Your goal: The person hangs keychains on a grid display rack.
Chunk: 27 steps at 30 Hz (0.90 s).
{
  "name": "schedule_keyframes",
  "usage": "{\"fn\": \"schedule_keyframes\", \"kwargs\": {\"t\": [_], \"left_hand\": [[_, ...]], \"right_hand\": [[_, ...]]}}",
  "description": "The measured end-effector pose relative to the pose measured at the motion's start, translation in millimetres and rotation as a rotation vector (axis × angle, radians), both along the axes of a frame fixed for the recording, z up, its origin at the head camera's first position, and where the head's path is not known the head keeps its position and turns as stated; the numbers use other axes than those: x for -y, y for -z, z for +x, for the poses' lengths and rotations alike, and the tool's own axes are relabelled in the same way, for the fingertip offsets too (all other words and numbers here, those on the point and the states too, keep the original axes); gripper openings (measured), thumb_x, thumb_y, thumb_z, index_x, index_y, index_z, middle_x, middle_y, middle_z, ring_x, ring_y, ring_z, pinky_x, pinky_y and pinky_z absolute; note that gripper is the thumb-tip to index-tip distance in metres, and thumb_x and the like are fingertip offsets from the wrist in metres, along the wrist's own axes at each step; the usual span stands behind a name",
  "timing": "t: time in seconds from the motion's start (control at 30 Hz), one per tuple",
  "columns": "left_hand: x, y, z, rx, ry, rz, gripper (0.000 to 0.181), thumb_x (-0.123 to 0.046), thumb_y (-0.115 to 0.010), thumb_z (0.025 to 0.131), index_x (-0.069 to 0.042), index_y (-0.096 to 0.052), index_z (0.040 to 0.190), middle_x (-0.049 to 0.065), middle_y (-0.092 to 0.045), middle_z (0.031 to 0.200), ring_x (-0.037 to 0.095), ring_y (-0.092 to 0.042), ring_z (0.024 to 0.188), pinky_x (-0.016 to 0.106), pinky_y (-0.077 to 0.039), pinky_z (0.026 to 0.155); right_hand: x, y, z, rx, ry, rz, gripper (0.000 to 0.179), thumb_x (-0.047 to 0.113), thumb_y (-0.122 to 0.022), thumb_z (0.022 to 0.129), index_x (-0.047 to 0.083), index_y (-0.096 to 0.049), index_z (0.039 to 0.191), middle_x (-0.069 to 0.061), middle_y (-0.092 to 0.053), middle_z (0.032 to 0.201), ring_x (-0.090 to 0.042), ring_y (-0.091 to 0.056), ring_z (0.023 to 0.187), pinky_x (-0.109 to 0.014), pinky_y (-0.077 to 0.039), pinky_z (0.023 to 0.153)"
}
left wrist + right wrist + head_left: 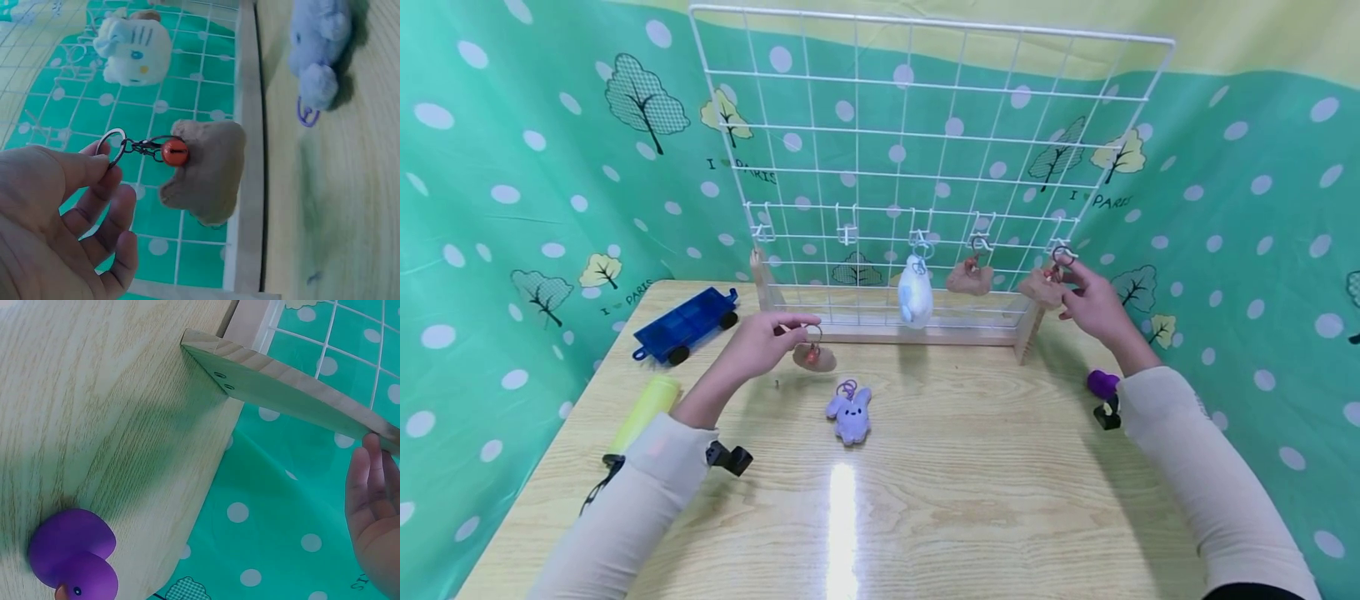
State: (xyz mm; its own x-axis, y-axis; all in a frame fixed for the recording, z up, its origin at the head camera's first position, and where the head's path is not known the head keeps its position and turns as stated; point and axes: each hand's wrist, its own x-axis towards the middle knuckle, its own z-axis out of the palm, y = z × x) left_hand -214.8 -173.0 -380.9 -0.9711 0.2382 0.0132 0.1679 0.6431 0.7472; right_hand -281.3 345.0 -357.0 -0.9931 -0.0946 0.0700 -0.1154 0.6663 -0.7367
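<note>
My left hand pinches the metal ring of a brown plush keychain between thumb and forefinger. An orange-red bell hangs by its chain, and the plush dangles in front of the grid's lower left. At the rightmost hook, my right hand has its fingertips at the ring of another brown plush keychain. That ring lies outside the right wrist view, where only part of the hand shows. Between the hands, a white and light-blue plush keychain and one more brown plush keychain hang from hooks.
A white wire grid stands in a wooden base, with two bare hooks at left. On the table lie a lavender bunny keychain, a blue toy trailer and a yellow cylinder. A purple rubber duck sits at right.
</note>
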Motion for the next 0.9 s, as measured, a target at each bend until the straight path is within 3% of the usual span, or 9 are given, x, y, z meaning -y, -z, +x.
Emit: {"fn": "schedule_keyframes", "kwargs": {"t": [0.17, 0.47, 0.7, 0.9], "left_hand": [[-3.8, -8.7, -1.8, -0.011, -0.027, 0.024, 0.028, -0.023, -0.057, 0.105, -0.024, -0.072, 0.130, 0.008, -0.072, 0.106, 0.026, -0.056, 0.083, 0.030, -0.048, 0.060], [-11.9, -23.8, -6.6, -0.075, -0.063, 0.068, 0.030, -0.024, -0.057, 0.106, -0.027, -0.069, 0.133, 0.011, -0.069, 0.110, 0.026, -0.055, 0.081, 0.028, -0.045, 0.051], [-20.0, -32.1, -11.3, -0.120, -0.099, 0.102, 0.029, -0.028, -0.056, 0.106, -0.031, -0.070, 0.131, 0.008, -0.068, 0.104, 0.025, -0.056, 0.077, 0.029, -0.043, 0.049], [-26.3, -40.7, -15.0, -0.144, -0.108, 0.128, 0.029, -0.027, -0.056, 0.106, -0.031, -0.069, 0.132, 0.011, -0.066, 0.097, 0.025, -0.055, 0.075, 0.028, -0.042, 0.050]], "right_hand": [[-0.4, 1.3, 0.1, 0.008, -0.002, -0.012, 0.061, 0.006, -0.044, 0.107, 0.025, -0.026, 0.163, -0.029, -0.043, 0.154, -0.046, -0.059, 0.122, -0.025, -0.062, 0.068], [-0.5, 0.1, 1.0, -0.003, -0.002, 0.001, 0.062, 0.003, -0.042, 0.106, 0.024, -0.028, 0.163, -0.029, -0.045, 0.153, -0.040, -0.061, 0.118, -0.032, -0.064, 0.071], [-0.1, 0.4, 0.8, -0.013, -0.001, 0.006, 0.062, 0.003, -0.043, 0.106, 0.025, -0.028, 0.163, -0.027, -0.046, 0.153, -0.037, -0.060, 0.117, -0.023, -0.061, 0.067], [-0.8, 2.6, -0.5, -0.023, -0.004, 0.006, 0.062, 0.003, -0.043, 0.106, 0.024, -0.029, 0.162, -0.029, -0.046, 0.152, -0.040, -0.062, 0.114, -0.028, -0.062, 0.068]]}}
